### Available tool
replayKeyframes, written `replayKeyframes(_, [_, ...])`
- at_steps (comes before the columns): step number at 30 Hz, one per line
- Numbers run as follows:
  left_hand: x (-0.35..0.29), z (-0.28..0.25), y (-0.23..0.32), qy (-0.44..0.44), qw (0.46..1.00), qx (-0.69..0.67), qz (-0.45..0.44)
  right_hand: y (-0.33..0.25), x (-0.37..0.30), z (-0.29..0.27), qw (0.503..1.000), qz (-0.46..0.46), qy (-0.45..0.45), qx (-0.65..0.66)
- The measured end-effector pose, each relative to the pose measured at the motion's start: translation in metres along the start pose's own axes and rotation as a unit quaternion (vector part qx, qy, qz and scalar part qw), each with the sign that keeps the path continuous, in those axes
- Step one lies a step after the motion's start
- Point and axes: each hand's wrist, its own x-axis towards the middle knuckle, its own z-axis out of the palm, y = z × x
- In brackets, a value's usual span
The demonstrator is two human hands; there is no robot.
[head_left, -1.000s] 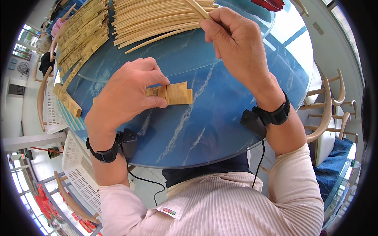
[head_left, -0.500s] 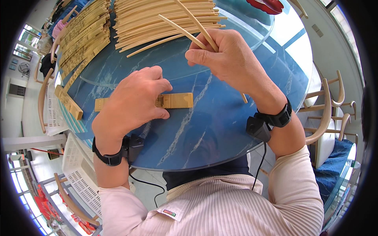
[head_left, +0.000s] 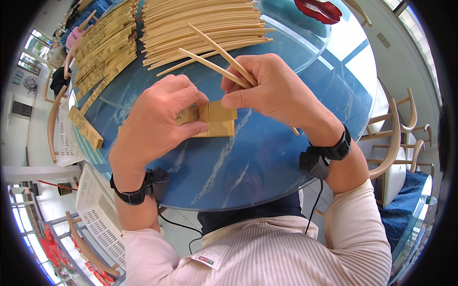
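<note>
Over at the far left, flat bamboo sleeves [head_left: 102,45] lie in rows along the rim of the round blue table [head_left: 248,167], with a white plastic crate [head_left: 98,205] standing below the table's edge. Nearer the middle, the left hand [head_left: 152,126] rests palm down on the table, its fingers curled and pinching one end of a small bamboo sleeve [head_left: 212,119]; the thumb presses from below and the forefinger from above, so the grip is closed on it. The sleeve lies flat on the table right between the two hands, its free end pointing right. Just beside it, the right hand [head_left: 274,93] pinches a pair of chopsticks [head_left: 219,59] between thumb and fingers, grip pressed tight, the sticks slanting up and to the left. Their lower ends seem to meet the sleeve's open end, though the fingers hide the exact contact. Behind the hands, a big heap of loose chopsticks [head_left: 200,21] covers the far side of the table. Wooden chairs [head_left: 405,128] stand at the right.
</note>
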Motion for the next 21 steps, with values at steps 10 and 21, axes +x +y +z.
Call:
replayKeyframes(10, [0.002, 0.009, 0.024, -0.028, 0.921, -0.367, -0.128, -0.017, -0.003, -0.009, 0.967, -0.027, 0.166, 0.191])
replayKeyframes(21, [0.013, 0.038, 0.011, 0.294, 0.764, -0.570, -0.065, -0.019, -0.007, 0.014, 0.963, -0.087, 0.172, 0.189])
